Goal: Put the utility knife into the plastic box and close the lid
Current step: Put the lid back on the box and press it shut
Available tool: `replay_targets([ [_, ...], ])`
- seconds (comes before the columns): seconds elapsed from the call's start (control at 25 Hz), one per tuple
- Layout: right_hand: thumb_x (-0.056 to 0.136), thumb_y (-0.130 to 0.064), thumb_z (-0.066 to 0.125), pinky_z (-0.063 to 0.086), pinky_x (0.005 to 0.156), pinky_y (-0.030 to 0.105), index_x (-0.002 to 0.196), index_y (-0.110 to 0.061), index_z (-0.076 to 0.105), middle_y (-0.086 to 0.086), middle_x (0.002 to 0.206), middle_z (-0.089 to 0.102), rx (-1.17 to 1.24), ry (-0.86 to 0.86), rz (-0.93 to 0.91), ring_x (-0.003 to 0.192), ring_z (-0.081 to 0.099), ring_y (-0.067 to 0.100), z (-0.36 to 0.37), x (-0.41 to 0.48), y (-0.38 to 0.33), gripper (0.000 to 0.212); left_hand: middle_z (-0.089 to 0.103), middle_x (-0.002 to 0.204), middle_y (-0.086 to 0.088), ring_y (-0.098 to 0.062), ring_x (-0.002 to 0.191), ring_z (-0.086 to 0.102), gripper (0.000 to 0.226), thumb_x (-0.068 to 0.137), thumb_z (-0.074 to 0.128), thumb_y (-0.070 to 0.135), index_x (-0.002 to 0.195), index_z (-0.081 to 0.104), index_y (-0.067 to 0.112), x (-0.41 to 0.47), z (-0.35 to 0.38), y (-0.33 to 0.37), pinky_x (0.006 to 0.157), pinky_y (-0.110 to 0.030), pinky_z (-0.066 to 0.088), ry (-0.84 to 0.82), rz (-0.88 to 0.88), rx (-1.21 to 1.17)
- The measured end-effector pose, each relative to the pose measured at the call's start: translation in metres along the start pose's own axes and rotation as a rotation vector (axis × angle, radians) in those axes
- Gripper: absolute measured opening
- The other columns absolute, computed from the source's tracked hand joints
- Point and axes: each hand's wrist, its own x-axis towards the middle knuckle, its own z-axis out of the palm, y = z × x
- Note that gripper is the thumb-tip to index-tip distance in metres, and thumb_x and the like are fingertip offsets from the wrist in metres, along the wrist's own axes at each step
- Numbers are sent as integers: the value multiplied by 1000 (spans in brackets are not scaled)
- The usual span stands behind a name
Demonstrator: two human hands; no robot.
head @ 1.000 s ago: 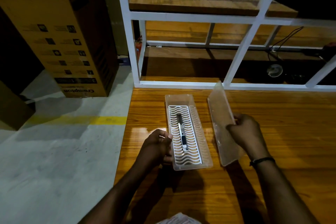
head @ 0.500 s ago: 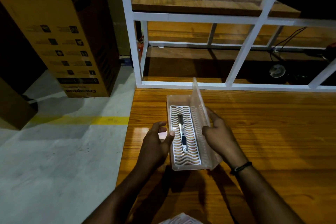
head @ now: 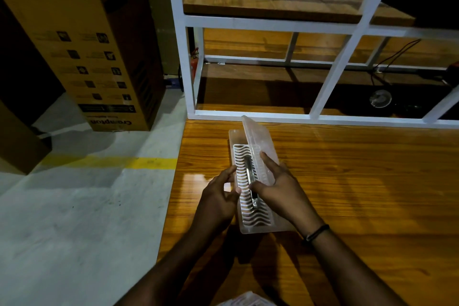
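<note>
Translucent plastic lid point(head: 258, 146), long flat rectangle, tilts over right half of clear plastic box point(head: 253, 227) on glossy wooden counter point(head: 360, 194); long axes of both run away from person, near-parallel. Right hand point(head: 280, 189) fingers point(head: 269, 164) grasp lid, thumb under its free left edge. Left hand point(head: 219, 197) fingers half-curled, touching box's left wall, steadying it. Slim metal utility knife point(head: 250, 181) lies lengthwise on white wavy insert inside box, just below right thumb. Judgement: lid must swing down leftward to close.
</note>
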Motion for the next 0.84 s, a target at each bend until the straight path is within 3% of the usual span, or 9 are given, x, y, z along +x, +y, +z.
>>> replay_targets([
  [0.2, 77, -77, 58, 17, 116, 56, 153, -53, 13, 0, 169, 9, -314, -1, 33, 147, 19, 38, 7, -2, 0, 92, 65, 130, 2, -21, 115, 67, 58, 87, 62, 49, 143, 50, 46, 2, 1, -6, 93, -48, 60, 0, -37, -28],
  [0.32, 75, -82, 52, 19, 114, 55, 154, -52, 9, 1, 169, 4, -386, 29, 16, 144, 16, 38, 13, -4, 0, 94, 51, 123, 1, -7, 106, 56, 55, 95, 68, 27, 145, 50, 38, 3, 2, -9, 84, -24, 53, 9, -28, -30],
  [0.4, 76, -82, 49, 21, 113, 54, 154, -50, 7, 2, 169, 2, -414, 48, 2, 143, 15, 37, 20, -5, 2, 94, 50, 122, 1, 5, 97, 54, 55, 95, 67, 17, 145, 51, 34, 4, 2, -13, 79, -19, 52, 19, -24, -42],
  [0.56, 79, -81, 42, 21, 114, 54, 155, -43, 12, 6, 169, -1, -509, 83, -23, 141, 14, 39, 26, -8, 3, 90, 63, 123, -2, -6, 87, 72, 54, 95, 68, 19, 145, 53, 34, 5, 1, -18, 71, -32, 66, 24, -33, -105],
  [0.68, 81, -81, 40, 20, 114, 55, 155, -41, 16, 7, 169, 0, -531, 86, -29, 142, 14, 39, 25, -10, 3, 88, 64, 123, -1, -15, 90, 76, 54, 95, 69, 20, 145, 53, 35, 5, 2, -23, 74, -43, 67, 22, -56, -165],
  [0.84, 80, -83, 38, 20, 115, 55, 156, -40, 17, 8, 169, 1, -533, 92, -43, 142, 14, 39, 29, -13, 0, 89, 66, 127, -4, -14, 97, 76, 53, 97, 65, 17, 146, 53, 33, 6, 4, -31, 81, -46, 66, 11, -56, -227],
])
